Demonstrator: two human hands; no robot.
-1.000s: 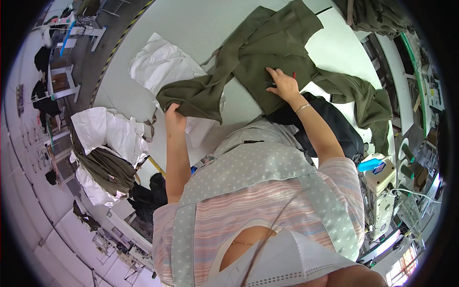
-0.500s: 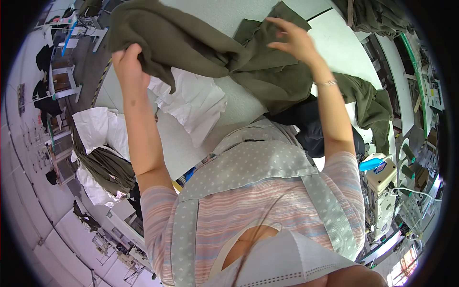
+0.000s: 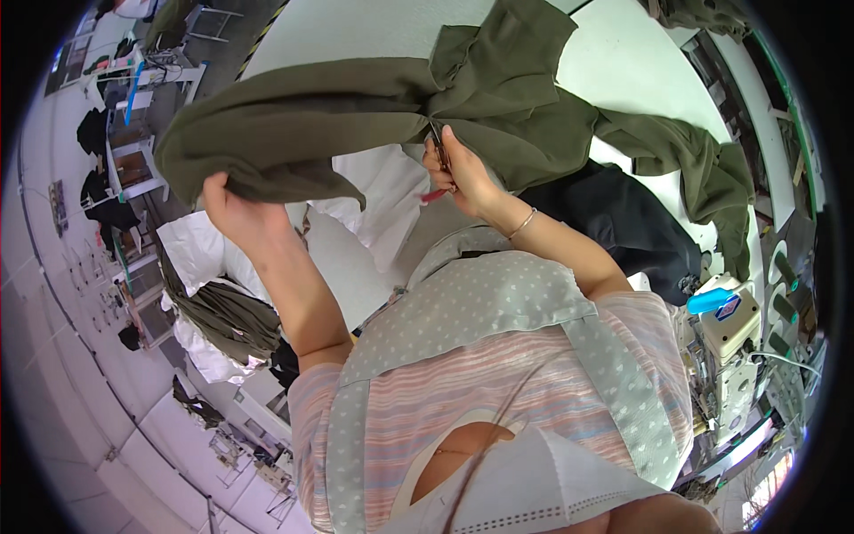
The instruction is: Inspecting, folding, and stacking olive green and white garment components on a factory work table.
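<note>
A dark olive garment (image 3: 525,98) is spread over the white table, one long sleeve or leg stretched out to the left. My left hand (image 3: 245,218) is closed on the lower edge of that stretched part and holds it raised. Below the middle of the garment, my right hand (image 3: 463,173) grips a small pair of thread snips (image 3: 440,149), its dark metal tips touching the cloth near a seam. A red end of the tool shows under my fingers. The exact spot between the tips is too small to make out.
White crumpled cloth (image 3: 378,196) lies on the table (image 3: 347,258) beneath the garment. Black fabric (image 3: 623,222) sits to the right, near a cream sewing machine (image 3: 729,325). More white and olive pieces (image 3: 222,311) are heaped at the left.
My right hand, open and higher up before, has come down and left to the garment's middle, and the snips now show in it. My left hand has lowered slightly, drawing the cloth out straighter.
</note>
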